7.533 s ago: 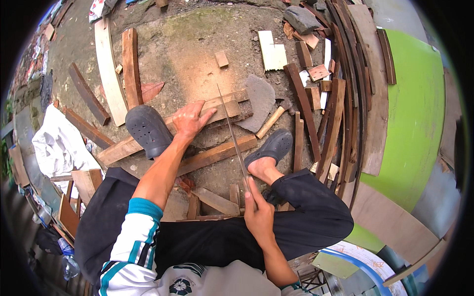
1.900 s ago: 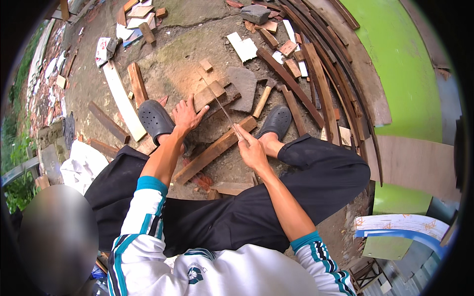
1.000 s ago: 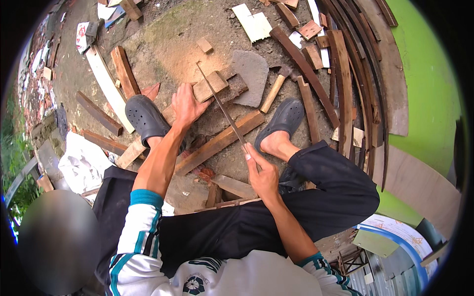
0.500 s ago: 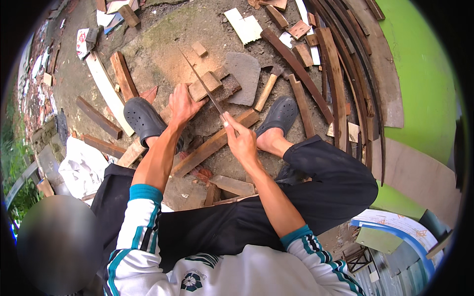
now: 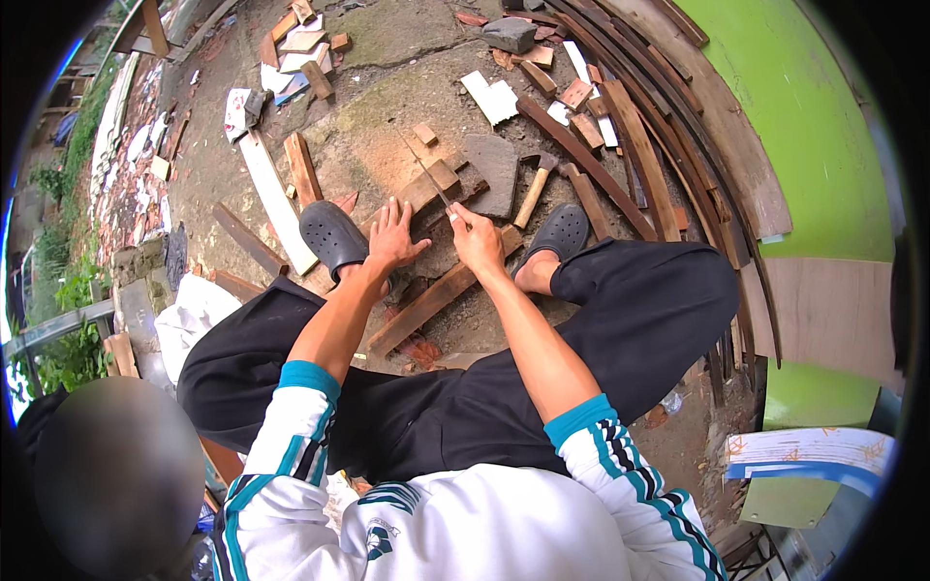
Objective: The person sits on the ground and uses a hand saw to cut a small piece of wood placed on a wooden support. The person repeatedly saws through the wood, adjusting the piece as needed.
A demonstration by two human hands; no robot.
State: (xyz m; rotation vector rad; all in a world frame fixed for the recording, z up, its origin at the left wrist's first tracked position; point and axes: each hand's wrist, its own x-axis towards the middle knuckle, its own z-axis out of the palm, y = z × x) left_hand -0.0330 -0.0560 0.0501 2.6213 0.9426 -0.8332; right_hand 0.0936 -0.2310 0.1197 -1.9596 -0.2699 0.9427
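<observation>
My left hand point(image 5: 392, 235) lies palm down with fingers spread, resting on a short wooden piece point(image 5: 433, 182) in front of my left foot. Nothing is gripped in it. In my right hand point(image 5: 475, 239) is the near end of a thin saw point(image 5: 423, 169), its handle mostly covered by my closed fingers. The blade shows nearly edge-on and crosses the wooden piece, pointing away and to the left. Pale sawdust point(image 5: 383, 147) covers the ground beyond, beside a small wooden offcut point(image 5: 424, 135). Below my hands, a long wooden bar point(image 5: 431, 302) lies slantwise between my feet.
A hatchet-like tool point(image 5: 532, 197) with a wooden handle and a flat grey stone point(image 5: 489, 174) lie near my right foot. Dark planks point(image 5: 639, 160) stretch along the right, by a green panel point(image 5: 823, 145). A white board point(image 5: 276, 203) and wood scraps lie leftward.
My left hand has loosened from its grip on the wooden piece and now lies spread on it. My right hand still holds the saw. The whole view has shifted, showing more ground ahead.
</observation>
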